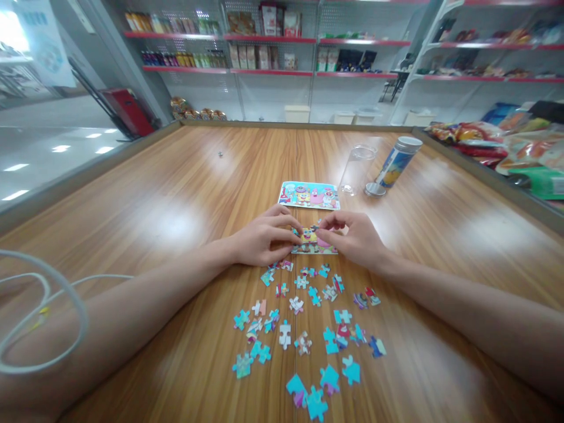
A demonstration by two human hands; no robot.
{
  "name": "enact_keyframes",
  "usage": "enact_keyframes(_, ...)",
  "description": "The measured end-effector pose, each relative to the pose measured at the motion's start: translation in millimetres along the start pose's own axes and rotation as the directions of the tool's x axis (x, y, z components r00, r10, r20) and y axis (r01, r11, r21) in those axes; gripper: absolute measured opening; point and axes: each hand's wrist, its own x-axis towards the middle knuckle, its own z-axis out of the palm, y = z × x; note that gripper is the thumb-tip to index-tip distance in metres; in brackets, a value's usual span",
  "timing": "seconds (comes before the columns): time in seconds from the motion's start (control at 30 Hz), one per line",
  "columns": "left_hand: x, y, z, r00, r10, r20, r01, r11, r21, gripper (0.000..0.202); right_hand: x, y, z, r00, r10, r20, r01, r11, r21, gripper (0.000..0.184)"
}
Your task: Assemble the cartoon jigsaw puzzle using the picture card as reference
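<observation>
A partly joined jigsaw puzzle (314, 248) with yellow and pink cartoon figures lies on the table between my hands. My left hand (272, 236) rests at its left side, fingers loosely spread and touching the joined pieces. Between thumb and fingertips, my right hand (351, 236) pinches a small puzzle piece (314, 228) over the puzzle's upper edge. Just beyond lies a picture card (309, 195) showing the cartoon characters. Many loose puzzle pieces (297, 304), mostly light blue, are scattered on the near side.
A clear plastic cylinder (359, 167) and a blue can (399, 161) stand at the right back, a round metal lid (375, 189) beside them. A white cable (79, 305) loops at the left. Snack bags (476, 141) lie past the right edge. Shelves (273, 40) line the back.
</observation>
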Motion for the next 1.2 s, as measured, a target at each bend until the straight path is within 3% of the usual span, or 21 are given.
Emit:
enact_keyframes(0.1,0.0,1.4,0.5,1.000,0.009,0.030,-0.008,0.999,-0.035,0.031,8.9,16.9,-0.6,0.990,0.109,0.093,-0.106,0.994,-0.029,0.017)
enact_keyframes(0.27,-0.7,1.5,-0.4,0.999,0.014,0.035,-0.011,0.997,-0.071,0.029,9.0,20.2,1.0,1.000,-0.017,0.011,0.020,0.964,-0.266,0.018)
enact_keyframes(0.4,-1.4,0.4,-0.1,0.999,0.017,0.038,-0.014,0.997,-0.082,0.030,8.7,24.9,-0.9,0.996,-0.093,-0.011,0.086,0.953,-0.292,0.010)
enact_keyframes(0.63,-0.5,0.9,-0.8,1.000,0.002,0.030,0.000,0.997,-0.075,0.027,3.8,29.9,1.5,0.948,-0.318,0.021,0.309,0.902,-0.303,0.028)
enact_keyframes(1.07,0.3,0.8,-1.4,0.999,0.002,0.033,0.001,0.995,-0.095,0.024,0.5,25.3,4.0,0.920,-0.357,0.163,0.392,0.805,-0.446,0.032)
enact_keyframes(1.2,-0.3,0.5,-2.2,0.999,-0.001,0.053,0.005,0.997,-0.071,0.024,0.1,24.1,3.7,0.915,-0.371,0.158,0.400,0.788,-0.468,0.033)
